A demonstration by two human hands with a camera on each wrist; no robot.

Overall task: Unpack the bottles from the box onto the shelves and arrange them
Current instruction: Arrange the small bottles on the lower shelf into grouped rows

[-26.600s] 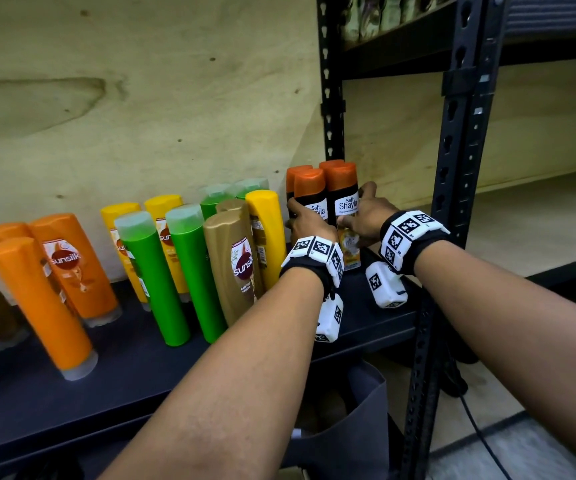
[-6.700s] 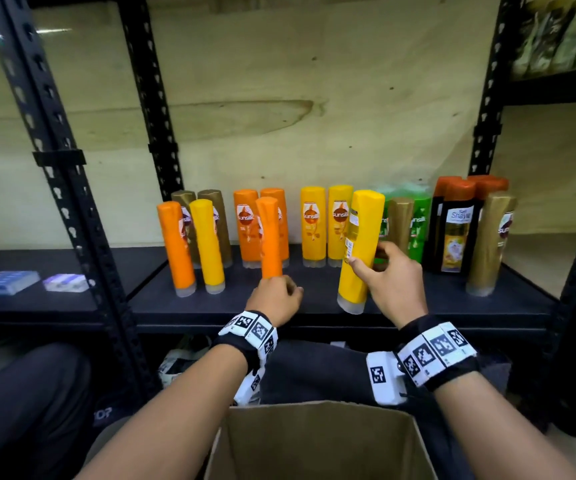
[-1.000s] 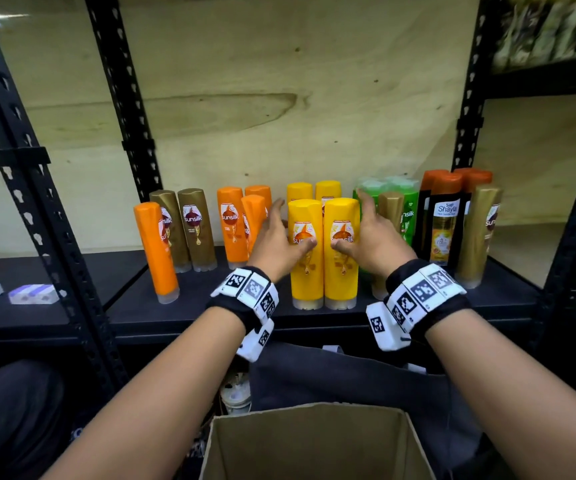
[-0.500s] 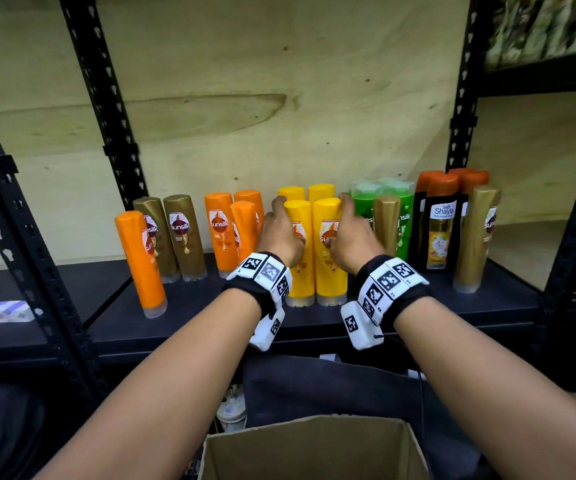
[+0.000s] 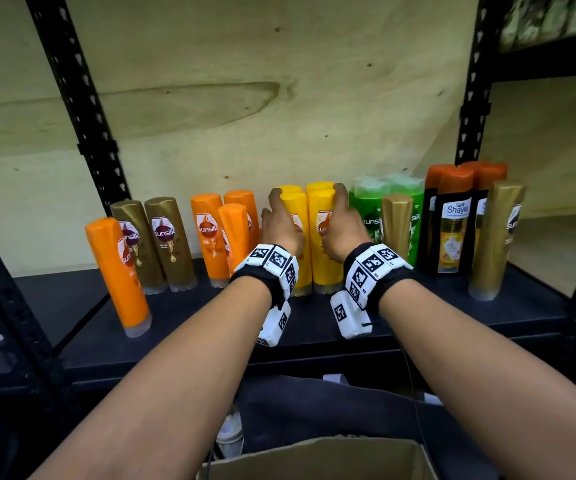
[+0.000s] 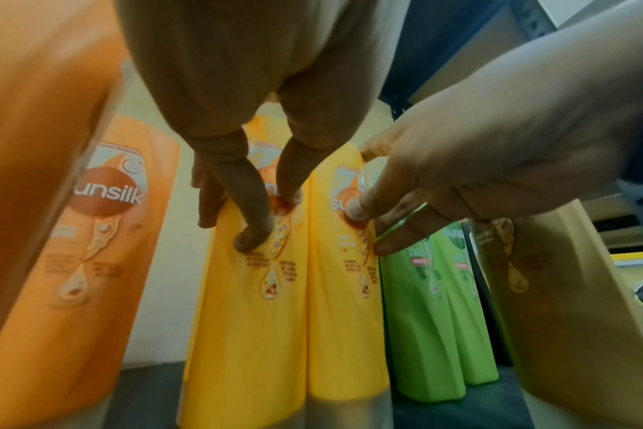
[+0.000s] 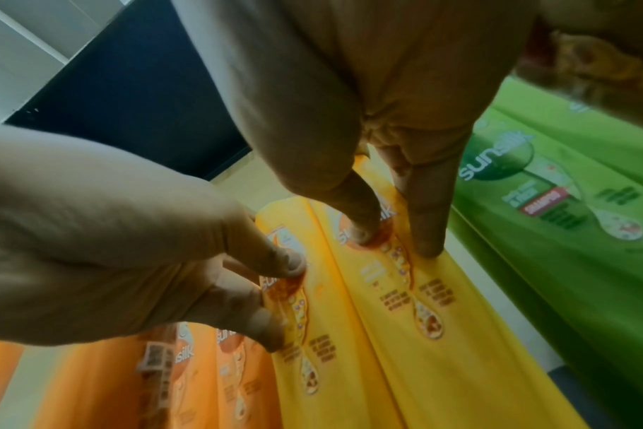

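1. Item: two tall yellow plastic Sunsilk bottles, front pair. The left front yellow bottle and the right front yellow bottle are stood upright, cap down, side by side and touching, on the dark metal shelf, just in front of two more yellow bottles.
2. Left hand: wrapped round the left bottle's outer side, thumb pressed on its label.
3. Right hand: wrapped likewise round the right bottle.
4. Governing relation: the bottles' long axes are vertical and lie directly ahead of both hands, each hand equally near its own bottle; a straight push rearward is judged to be called for.
5. Neighbours: orange bottles close left, green bottles close right.
6. Cardboard box: below, contents not visible.
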